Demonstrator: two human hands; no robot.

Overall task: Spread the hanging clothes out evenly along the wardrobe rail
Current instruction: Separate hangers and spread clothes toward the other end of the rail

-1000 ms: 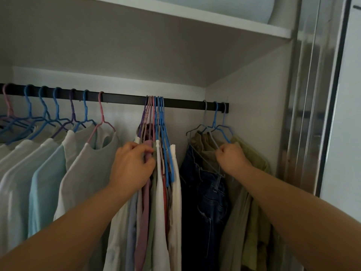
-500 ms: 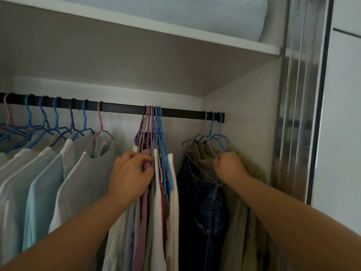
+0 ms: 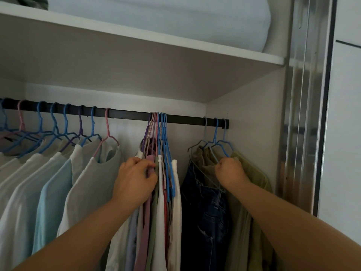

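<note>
A black metal wardrobe rail [image 3: 127, 114] runs across the closet under a white shelf [image 3: 136, 36] that carries a pale rolled quilt [image 3: 175, 18]. Along the rail's left stretch, a row of pale white, grey and light-blue shirts [image 3: 50, 184] hangs on spaced blue, pink and purple plastic hangers [image 3: 66, 132]. In the middle, a tight bunch of hangers [image 3: 158, 132] is pressed together, its packed garments in white, mauve, green and red [image 3: 156, 222] hanging straight down. The person's left hand [image 3: 134, 180] grips the left side of this bunch, fingers pinched on the mauve fabric. At the rail's right end, dark blue jeans [image 3: 203, 216] and olive-green trousers [image 3: 252, 192] hang from three more hangers [image 3: 216, 141]; the right hand [image 3: 230, 171] is clenched around the lower bar of a blue one, just beside the white side wall [image 3: 254, 118].
</note>
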